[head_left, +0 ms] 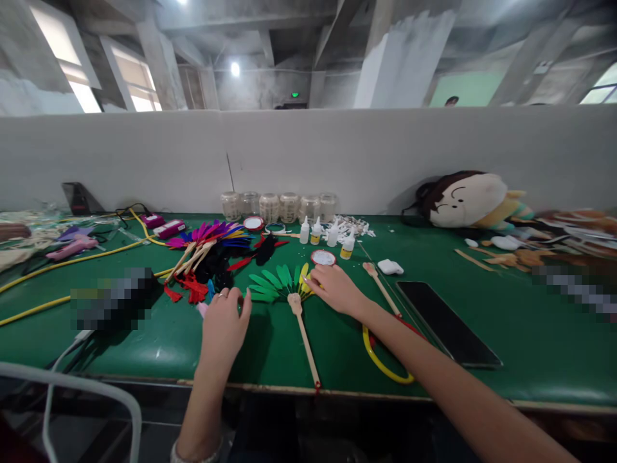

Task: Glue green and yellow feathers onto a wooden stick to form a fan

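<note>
In front of me a feather fan lies on the table, its wooden handle (304,337) toward the near edge. Green feathers (272,283) spread to the left of its carved head, and yellow feathers (303,280) stand on the right. My right hand (335,289) has its fingertips closed on a yellow feather. My left hand (225,315) is left of the fan, fingers bent and thumb held apart, with nothing visible in it. A small pink piece (202,309) shows beside its fingers. A second wooden handle (383,289) lies right of my right hand.
Small glue bottles (347,247) and a round white-filled dish (322,258) are beyond the fan. Glass jars (289,208) line the wall. Colored feathers (212,235) lie left; a phone (446,321), an earbud case (390,267) and a plush doll (472,199) are right.
</note>
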A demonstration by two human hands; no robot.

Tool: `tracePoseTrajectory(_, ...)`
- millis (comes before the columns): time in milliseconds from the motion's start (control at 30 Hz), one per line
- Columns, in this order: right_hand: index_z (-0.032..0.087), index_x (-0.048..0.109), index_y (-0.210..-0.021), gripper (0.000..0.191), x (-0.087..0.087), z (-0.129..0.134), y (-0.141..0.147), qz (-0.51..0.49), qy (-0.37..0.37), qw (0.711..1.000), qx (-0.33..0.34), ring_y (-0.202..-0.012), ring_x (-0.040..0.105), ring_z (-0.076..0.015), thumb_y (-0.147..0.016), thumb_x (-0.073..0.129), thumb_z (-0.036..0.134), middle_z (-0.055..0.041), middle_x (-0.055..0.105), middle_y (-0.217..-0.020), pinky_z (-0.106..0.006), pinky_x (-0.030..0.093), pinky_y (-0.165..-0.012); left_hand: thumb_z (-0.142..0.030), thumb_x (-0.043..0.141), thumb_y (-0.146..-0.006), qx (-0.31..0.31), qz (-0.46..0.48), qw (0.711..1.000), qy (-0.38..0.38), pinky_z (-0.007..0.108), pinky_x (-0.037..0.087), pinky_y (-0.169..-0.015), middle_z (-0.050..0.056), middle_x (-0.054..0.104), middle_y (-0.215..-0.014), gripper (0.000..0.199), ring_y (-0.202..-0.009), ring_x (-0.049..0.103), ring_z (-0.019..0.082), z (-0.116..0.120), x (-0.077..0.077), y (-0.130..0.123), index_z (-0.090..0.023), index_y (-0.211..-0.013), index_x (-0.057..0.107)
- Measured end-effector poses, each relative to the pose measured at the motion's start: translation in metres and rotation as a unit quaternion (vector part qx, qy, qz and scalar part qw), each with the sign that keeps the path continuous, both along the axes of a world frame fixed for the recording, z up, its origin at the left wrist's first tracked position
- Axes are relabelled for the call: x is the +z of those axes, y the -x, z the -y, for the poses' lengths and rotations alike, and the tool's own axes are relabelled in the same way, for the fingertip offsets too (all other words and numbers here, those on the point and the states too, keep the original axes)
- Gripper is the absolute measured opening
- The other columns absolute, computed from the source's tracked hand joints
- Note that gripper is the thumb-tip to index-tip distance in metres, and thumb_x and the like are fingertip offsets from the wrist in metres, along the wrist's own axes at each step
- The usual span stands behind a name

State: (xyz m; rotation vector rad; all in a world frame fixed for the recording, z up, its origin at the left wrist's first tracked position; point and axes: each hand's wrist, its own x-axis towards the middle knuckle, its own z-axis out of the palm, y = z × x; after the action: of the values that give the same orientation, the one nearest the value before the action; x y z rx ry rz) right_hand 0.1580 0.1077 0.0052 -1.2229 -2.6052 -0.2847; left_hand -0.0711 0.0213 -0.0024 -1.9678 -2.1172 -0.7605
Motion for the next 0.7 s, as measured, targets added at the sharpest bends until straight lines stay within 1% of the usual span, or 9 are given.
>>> tracePoseTrajectory(67,0.018,0.047,-0.069,0.034,0.001,0.003,-0.002,-0.002,0.004,1.0,0.002,-0.074,0.049,-0.0159,-0.092,0.028,0.032,-0.003,0.055,-0.074,-0.028,0.026,-0.063,-0.037,0.031,-0.087,0.017,-0.113,0.993,0.04,0.033,0.035,-0.064,0.009,0.056,-0.076,0.034,-0.078,0.052,0.025,-0.004,0.001,0.008,-0.017,-0.074,0.055)
tracePoseTrajectory(100,0.018,0.048,-0.07,0.034,0.002,0.005,-0.002,-0.005,0.007,1.0,0.002,-0.074,0.049,-0.0157,-0.092,0.026,0.031,-0.003,0.055,-0.074,-0.028,0.026,-0.063,-0.038,0.03,-0.087,0.015,-0.151,0.987,0.058,0.033,0.036,-0.064,0.01,0.057,-0.079,0.036,-0.08,0.052,0.026,-0.005,0.0,0.01,-0.016,-0.078,0.056)
tracePoseTrajectory(167,0.017,0.048,-0.07,0.035,0.004,0.007,-0.003,-0.012,0.016,1.0,0.004,-0.073,0.049,-0.0153,-0.093,0.025,0.031,-0.0029,0.055,-0.074,-0.027,0.026,-0.063,-0.038,0.028,-0.088,0.004,-0.197,0.977,0.086,0.034,0.037,-0.065,0.011,0.058,-0.085,0.038,-0.084,0.053,0.027,-0.008,-0.002,0.012,-0.016,-0.083,0.058)
tracePoseTrajectory(367,0.017,0.049,-0.071,0.033,0.008,0.011,0.001,-0.018,0.029,0.999,0.024,-0.071,0.048,-0.0142,-0.092,0.028,0.031,-0.0023,0.056,-0.076,-0.027,0.025,-0.062,-0.03,0.021,-0.09,0.012,-0.229,0.963,0.14,0.036,0.037,-0.065,0.015,0.058,-0.088,0.044,-0.085,0.053,0.028,-0.012,-0.011,0.011,-0.014,-0.085,0.061)
tracePoseTrajectory(567,0.016,0.051,-0.072,0.032,0.012,0.015,0.004,-0.006,0.032,0.999,0.026,-0.071,0.048,-0.0143,-0.092,0.03,0.029,-0.0031,0.056,-0.078,-0.027,0.024,-0.062,-0.02,0.023,-0.089,-0.037,-0.247,0.958,0.14,0.038,0.037,-0.069,0.017,0.059,-0.095,0.04,-0.088,0.053,0.028,-0.013,-0.01,0.01,-0.011,-0.088,0.062)
tracePoseTrajectory(700,0.016,0.051,-0.072,0.033,0.01,0.013,0.003,-0.01,0.036,0.999,0.031,-0.072,0.048,-0.0146,-0.092,0.029,0.029,-0.0036,0.056,-0.078,-0.027,0.025,-0.063,-0.012,0.031,-0.085,-0.061,-0.255,0.954,0.144,0.038,0.037,-0.069,0.015,0.061,-0.091,0.031,-0.087,0.053,0.028,-0.014,-0.011,0.013,-0.01,-0.09,0.061)
